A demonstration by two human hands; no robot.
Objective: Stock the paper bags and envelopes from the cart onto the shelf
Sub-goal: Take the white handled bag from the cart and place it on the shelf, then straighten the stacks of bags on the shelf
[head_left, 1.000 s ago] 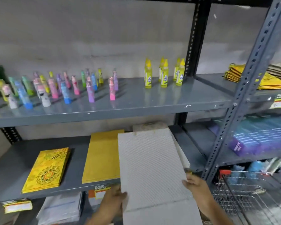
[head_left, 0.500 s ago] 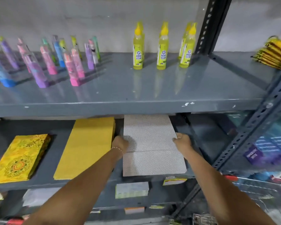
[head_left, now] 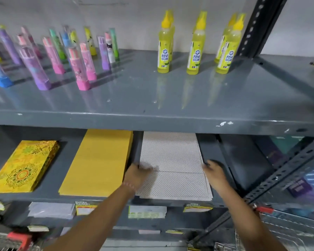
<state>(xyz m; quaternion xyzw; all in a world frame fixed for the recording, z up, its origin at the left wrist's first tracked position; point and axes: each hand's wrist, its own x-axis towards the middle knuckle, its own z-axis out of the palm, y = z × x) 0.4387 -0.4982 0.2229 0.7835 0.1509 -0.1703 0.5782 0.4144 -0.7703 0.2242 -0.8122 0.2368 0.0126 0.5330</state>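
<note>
Landmark for all positions: the stack of white dotted paper bags (head_left: 172,165), lying flat on the lower shelf (head_left: 105,199) of the grey metal rack, its front edge close to the shelf lip.

Left hand (head_left: 137,175): resting on the stack's left edge, about midway along its length, fingers spread over the top sheet. Motion blur prevents telling whether it is gripping the stack or only pressing on it. A thin bracelet shows at the wrist.

Right hand (head_left: 213,171): at the stack's right edge, opposite the left hand, fingertips touching the side of the pile. Likewise blurred; grasp cannot be determined.

Left of the stack, just beside it with a narrow gap: a pile of plain yellow envelopes (head_left: 98,162), lying flat. Further left, well apart from the stack: a pile of yellow patterned bags (head_left: 24,165) with a mandala print.

Right of the stack: bare shelf, then the perforated upright (head_left: 286,171) of the rack.

Above the stack: the upper shelf (head_left: 152,120), carrying yellow glue bottles (head_left: 196,49) labelled Fevi Gum directly overhead, all upright, and a group of coloured tubes (head_left: 80,64) overhead to the left.

Below the stack: price labels (head_left: 197,207) on the shelf lip and small paper packs (head_left: 147,211) on the next level down
</note>
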